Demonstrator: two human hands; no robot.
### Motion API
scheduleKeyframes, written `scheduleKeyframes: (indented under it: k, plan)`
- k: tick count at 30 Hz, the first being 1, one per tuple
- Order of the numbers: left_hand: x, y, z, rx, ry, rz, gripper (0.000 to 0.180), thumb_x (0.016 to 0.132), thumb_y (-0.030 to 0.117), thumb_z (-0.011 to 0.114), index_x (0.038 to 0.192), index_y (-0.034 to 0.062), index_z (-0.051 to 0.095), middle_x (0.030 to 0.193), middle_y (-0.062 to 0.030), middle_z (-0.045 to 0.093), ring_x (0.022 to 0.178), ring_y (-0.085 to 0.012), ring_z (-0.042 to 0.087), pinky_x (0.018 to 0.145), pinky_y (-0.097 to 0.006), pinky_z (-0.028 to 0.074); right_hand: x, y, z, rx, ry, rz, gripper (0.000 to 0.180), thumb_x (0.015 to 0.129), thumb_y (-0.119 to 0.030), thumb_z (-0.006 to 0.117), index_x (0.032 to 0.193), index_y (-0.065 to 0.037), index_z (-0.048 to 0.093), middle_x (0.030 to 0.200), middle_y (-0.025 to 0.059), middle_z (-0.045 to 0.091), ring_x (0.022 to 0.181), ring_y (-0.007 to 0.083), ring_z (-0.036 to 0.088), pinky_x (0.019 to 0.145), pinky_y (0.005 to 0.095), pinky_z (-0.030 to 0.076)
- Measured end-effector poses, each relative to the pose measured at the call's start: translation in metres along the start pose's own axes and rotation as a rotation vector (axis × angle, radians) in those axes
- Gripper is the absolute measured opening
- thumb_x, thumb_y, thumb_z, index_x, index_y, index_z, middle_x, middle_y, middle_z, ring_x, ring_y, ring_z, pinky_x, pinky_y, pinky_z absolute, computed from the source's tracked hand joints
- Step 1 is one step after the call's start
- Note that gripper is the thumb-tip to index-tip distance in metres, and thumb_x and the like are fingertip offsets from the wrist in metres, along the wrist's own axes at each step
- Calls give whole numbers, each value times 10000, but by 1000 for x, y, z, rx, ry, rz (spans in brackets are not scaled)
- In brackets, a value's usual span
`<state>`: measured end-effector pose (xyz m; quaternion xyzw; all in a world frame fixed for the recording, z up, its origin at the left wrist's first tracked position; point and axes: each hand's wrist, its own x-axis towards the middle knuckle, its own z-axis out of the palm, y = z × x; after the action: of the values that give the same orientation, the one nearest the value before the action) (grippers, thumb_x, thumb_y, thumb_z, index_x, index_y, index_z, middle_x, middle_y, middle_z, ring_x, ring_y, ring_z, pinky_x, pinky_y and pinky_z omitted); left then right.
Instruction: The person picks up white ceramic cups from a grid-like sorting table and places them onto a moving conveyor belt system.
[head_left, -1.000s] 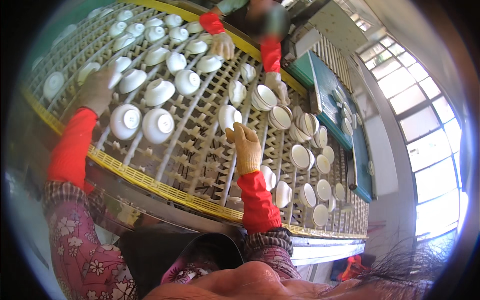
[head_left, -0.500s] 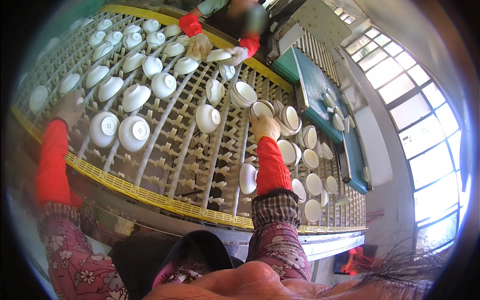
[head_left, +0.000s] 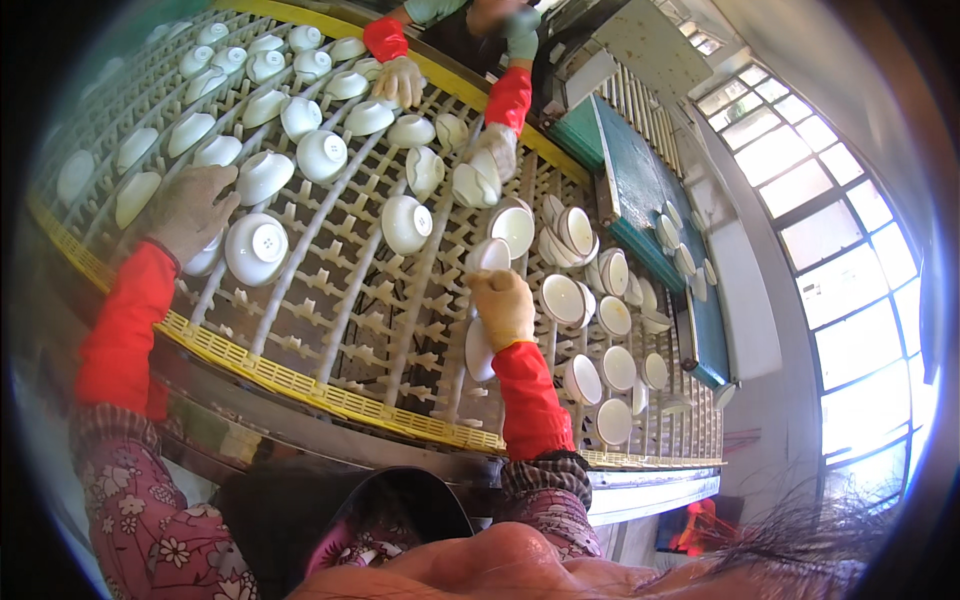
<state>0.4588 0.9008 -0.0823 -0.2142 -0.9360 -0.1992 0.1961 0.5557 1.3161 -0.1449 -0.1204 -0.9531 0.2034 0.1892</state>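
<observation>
My right hand [head_left: 503, 308], in a pale glove with a red sleeve, is closed on the rim of a white bowl [head_left: 488, 257] over the pegged conveyor. Just below that hand, another white bowl [head_left: 479, 350] stands tilted on the pegs. My left hand [head_left: 192, 213], also gloved, reaches over the left part of the rack with its fingers stretched out. It partly covers one upturned bowl [head_left: 206, 260]. Beside it sits a second upturned bowl [head_left: 258, 250], its ringed foot facing me. Further along leans a single bowl [head_left: 406, 224].
A co-worker's gloved hand [head_left: 400, 82] rests near the far yellow edge, and the other holds a bowl [head_left: 475, 186]. Stacked bowls [head_left: 575, 232] crowd the right side. A green belt [head_left: 650, 190] carries more bowls beyond. The conveyor's yellow near edge [head_left: 330, 397] runs before me.
My right hand has moved nearer to me and slightly left with a bowl. My left hand has moved right, over an upturned bowl. The co-worker's one hand has come closer with a bowl.
</observation>
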Motion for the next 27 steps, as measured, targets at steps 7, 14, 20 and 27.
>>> scheduleKeyframes:
  k: [7,14,20,27]
  plan:
    - [4,26,21,-54,-109,77,155,906,178,563,862,33,595,821,-205,619,836,-429,593,762,-510,454,11,-1,13,-295,-115,-223,391,837,-415,678,959,-48,737,942,166,711,935,353,641,873,435,487]
    - [3,32,44,62,-145,15,181,919,204,531,847,57,608,826,-177,649,832,-395,615,797,-504,458,19,-61,-2,917,-275,212,448,940,-394,604,1118,14,654,1008,173,696,910,249,685,809,329,542]
    - [2,38,53,92,-108,68,181,881,221,576,806,61,614,808,-174,642,834,-382,619,787,-486,474,67,-79,51,1348,-390,27,360,1000,-294,534,1126,36,601,1007,137,668,942,265,664,863,350,547]
    - [-5,46,57,103,-65,20,164,835,188,592,776,36,581,768,-185,591,820,-380,586,800,-487,446,61,-10,27,92,263,24,362,835,-335,693,1040,-41,644,926,192,681,841,329,652,791,428,498]
